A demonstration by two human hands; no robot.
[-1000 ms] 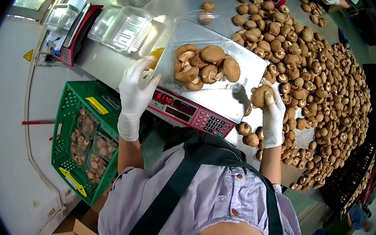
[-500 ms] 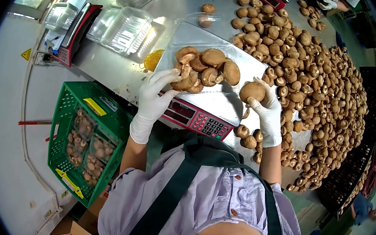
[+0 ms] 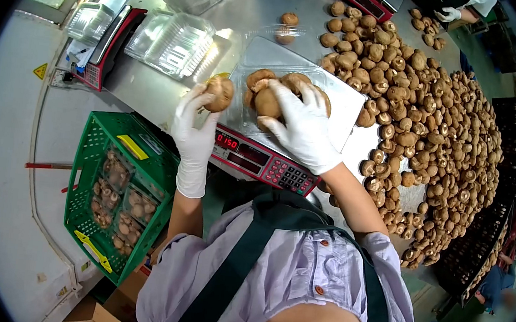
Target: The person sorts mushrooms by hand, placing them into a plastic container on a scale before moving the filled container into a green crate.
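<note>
My gloved left hand [image 3: 193,129] is closed around a shiitake mushroom [image 3: 220,94], just off the left side of a clear plastic tray [image 3: 237,116]. Several shiitake lie in that tray, which sits on the metal plate of a scale [image 3: 264,161] with a lit red display. Reaching over the tray, my gloved right hand [image 3: 306,128] has its fingers around a large brown shiitake [image 3: 268,103] among the others. Part of the tray's contents is hidden beneath this hand.
A big heap of shiitake [image 3: 425,128] spreads over the steel table to the right. Clear empty trays [image 3: 169,45] and a second scale [image 3: 94,71] stand left. Below them is a green crate [image 3: 83,174] with packed trays. A co-worker's gloved hand [image 3: 449,14] shows at top right.
My right hand has carried its large mushroom left from the scale's right side into the tray. My left hand has moved slightly left and now holds a mushroom away from the tray.
</note>
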